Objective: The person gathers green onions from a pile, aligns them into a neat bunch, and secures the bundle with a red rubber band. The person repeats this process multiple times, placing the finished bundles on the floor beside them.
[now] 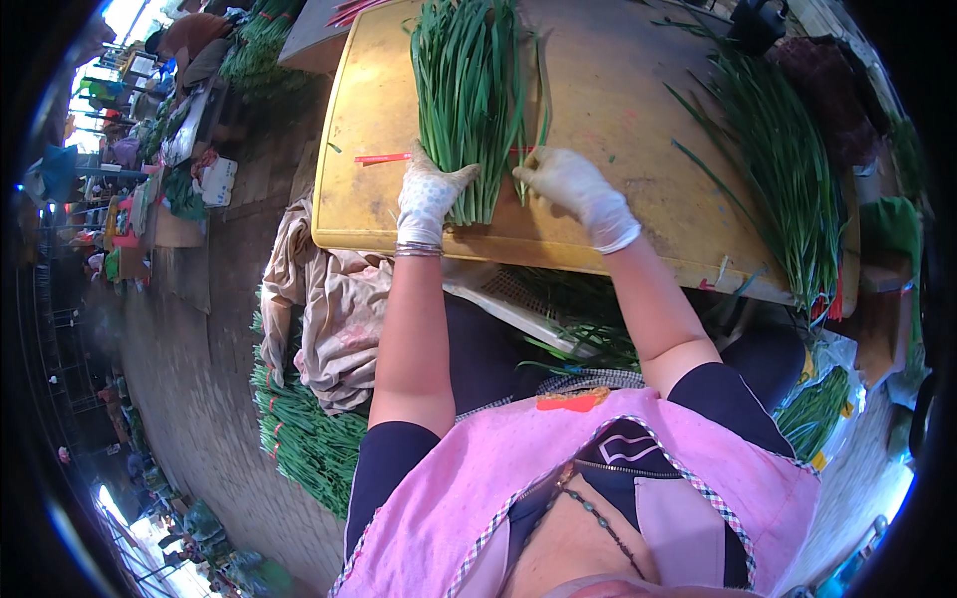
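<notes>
A bundle of green leafy stalks, likely garlic chives (467, 90), lies on the yellow tabletop (613, 97) with its cut ends towards me. My left hand (434, 187), in a whitish dotted glove, grips the lower left of this bundle, thumb across the stalks. Just right of it, my gloved right hand (572, 183) pinches a few loose chive stalks (543, 105) at their lower part. A red printed tie strip (381, 158) runs beneath the bundle; its other end shows near my right fingertips.
At the table's right lies a larger loose pile of chives (785, 164), with red strips (836, 295) by its ends. Tied bundles (306, 433) stand on the floor at lower left, partly under a beige cloth (344, 321). A white crate (516, 306) sits below the table edge.
</notes>
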A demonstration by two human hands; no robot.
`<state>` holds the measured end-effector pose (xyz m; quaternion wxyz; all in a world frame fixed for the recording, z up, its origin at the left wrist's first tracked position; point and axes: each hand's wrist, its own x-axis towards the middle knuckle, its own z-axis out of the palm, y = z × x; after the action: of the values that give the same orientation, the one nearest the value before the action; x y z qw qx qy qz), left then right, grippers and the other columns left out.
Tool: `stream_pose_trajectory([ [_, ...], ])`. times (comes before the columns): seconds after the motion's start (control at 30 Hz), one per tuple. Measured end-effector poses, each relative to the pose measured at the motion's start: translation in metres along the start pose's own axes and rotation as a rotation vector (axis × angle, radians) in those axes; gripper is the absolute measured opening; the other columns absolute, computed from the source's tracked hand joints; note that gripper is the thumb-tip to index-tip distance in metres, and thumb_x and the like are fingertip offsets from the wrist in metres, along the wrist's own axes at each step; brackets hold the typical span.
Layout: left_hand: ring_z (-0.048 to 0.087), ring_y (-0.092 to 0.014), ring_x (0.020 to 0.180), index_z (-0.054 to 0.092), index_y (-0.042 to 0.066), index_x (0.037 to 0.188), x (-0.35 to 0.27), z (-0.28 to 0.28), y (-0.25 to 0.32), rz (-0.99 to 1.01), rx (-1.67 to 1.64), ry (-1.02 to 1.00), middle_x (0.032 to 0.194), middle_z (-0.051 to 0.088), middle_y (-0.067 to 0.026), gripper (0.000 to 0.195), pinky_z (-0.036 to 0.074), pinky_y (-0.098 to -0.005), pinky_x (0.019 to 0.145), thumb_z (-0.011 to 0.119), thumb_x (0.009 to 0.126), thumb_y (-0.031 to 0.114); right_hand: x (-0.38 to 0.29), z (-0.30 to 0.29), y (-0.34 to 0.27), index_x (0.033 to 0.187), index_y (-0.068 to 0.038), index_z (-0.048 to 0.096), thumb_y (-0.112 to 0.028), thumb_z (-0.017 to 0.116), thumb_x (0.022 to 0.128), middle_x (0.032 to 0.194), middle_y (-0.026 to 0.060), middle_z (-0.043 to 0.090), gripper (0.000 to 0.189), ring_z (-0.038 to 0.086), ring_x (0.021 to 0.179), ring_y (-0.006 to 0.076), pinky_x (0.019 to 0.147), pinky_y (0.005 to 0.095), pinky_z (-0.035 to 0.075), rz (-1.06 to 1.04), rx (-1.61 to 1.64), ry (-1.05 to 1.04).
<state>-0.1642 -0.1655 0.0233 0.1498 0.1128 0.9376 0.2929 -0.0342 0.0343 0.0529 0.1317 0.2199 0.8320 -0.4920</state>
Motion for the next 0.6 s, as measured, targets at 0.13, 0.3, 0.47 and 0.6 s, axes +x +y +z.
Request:
stream_pose_trajectory([
  [0.13, 0.066, -0.031, 0.11, 0.036, 0.0, 0.14, -0.001, -0.004, 0.006, 0.031, -0.179, -0.036, 0.121, 0.066, -0.02, 0.091, 0.053, -0.0381, 0.094, 0.09, 0.071, 0.025, 0.028, 0.06, -0.006, 0.116, 0.004, 0.063, -0.015, 0.051, 0.089, 0.111, 0.0248, 0.068, 0.035, 0.069, 0.098, 0.0344, 0.087, 0.0446, 0.055, -0.347, -0.148, 0.155],
  [0.3, 0.062, -0.035, 0.117, 0.032, 0.001, 0.142, -0.009, -0.008, 0.015, 0.144, -0.081, -0.057, 0.124, 0.062, -0.0239, 0.104, 0.051, -0.0403, 0.098, 0.092, 0.064, 0.031, 0.047, 0.062, -0.016, 0.118, 0.007, 0.061, -0.001, 0.051, 0.085, 0.115, 0.0257, 0.067, 0.035, 0.07, 0.098, 0.0313, 0.081, 0.0399, 0.057, -0.122, 0.258, -0.189],
  [0.47, 0.055, -0.041, 0.126, 0.021, 0.005, 0.151, -0.018, -0.001, 0.025, -0.016, 0.193, 0.026, 0.137, 0.053, -0.0276, 0.118, 0.048, -0.0449, 0.103, 0.091, 0.062, 0.039, 0.019, 0.034, -0.01, 0.122, -0.002, 0.063, -0.011, 0.058, 0.089, 0.109, 0.0143, 0.071, 0.034, 0.071, 0.088, 0.0251, 0.074, 0.0359, 0.056, -0.145, 0.152, -0.052],
  [0.6, 0.052, -0.042, 0.128, 0.015, 0.006, 0.154, -0.028, -0.001, 0.031, -0.011, 0.265, 0.062, 0.143, 0.047, -0.0289, 0.124, 0.046, -0.0463, 0.105, 0.09, 0.063, 0.042, 0.014, 0.01, 0.014, 0.113, -0.011, 0.07, -0.025, 0.068, 0.085, 0.11, 0.0108, 0.071, 0.032, 0.068, 0.095, 0.0286, 0.081, 0.0399, 0.055, -0.413, -0.471, 0.526],
])
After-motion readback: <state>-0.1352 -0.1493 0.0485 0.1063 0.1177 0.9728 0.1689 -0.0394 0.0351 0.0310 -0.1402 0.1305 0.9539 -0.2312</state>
